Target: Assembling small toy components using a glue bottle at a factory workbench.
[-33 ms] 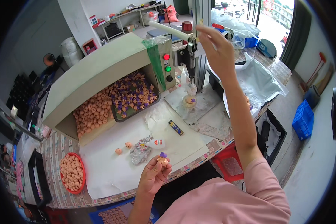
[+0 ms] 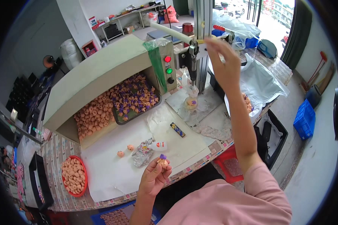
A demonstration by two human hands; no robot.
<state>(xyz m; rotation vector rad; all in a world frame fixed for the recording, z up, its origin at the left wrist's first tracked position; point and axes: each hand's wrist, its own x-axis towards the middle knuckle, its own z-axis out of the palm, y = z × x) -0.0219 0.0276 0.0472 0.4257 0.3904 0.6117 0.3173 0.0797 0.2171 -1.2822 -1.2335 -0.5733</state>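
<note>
Between the fingertips of my left hand (image 2: 152,181) is a small peach-coloured toy figure (image 2: 162,162) with a purple top, held above the table's front edge. My right hand (image 2: 225,65) is raised beside the metal column of a hand press (image 2: 193,50), fingers stretched and apart, holding nothing I can see. The press's pale lever (image 2: 172,33) slants off to the left of its joint. Under the press, a round fixture (image 2: 190,104) carries a piece with a purple spot, partly wrapped in clear plastic.
A beige box-shaped machine (image 2: 97,71) shelters a black tray (image 2: 159,101) of purple-and-peach figures and a heap of peach heads (image 2: 95,118). A red basket (image 2: 85,182) holds more peach parts. Two loose heads, crumpled plastic (image 2: 142,154), a white bottle (image 2: 159,145) and a dark blue packet (image 2: 177,129) lie on white paper.
My right hand has come down slightly beside the press column. My left hand keeps its grip on the toy figure, and the whole view has shifted a little.
</note>
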